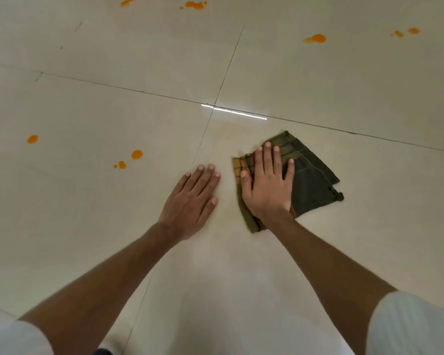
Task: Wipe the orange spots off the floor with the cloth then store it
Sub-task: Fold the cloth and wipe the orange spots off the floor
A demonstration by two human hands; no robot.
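Note:
A folded dark green cloth [310, 183] with a yellow checked edge lies on the pale tiled floor [344, 98]. My right hand [268, 185] presses flat on its left part, fingers spread. My left hand [192, 198] rests flat on the bare tile just left of the cloth, holding nothing. Orange spots dot the floor: one at far left [32, 139], a pair nearer my left hand [137, 154] [122, 165], two groups along the top edge [128, 1] [195, 5], a larger blob at upper right [315, 38] and small ones beyond it [413, 31].
Dark grout lines cross just beyond the cloth [214, 105], where a bright strip of reflected light [237, 112] lies. A faint yellowish smear [228, 129] shows on the tile beyond the cloth. My white sleeves fill both lower corners.

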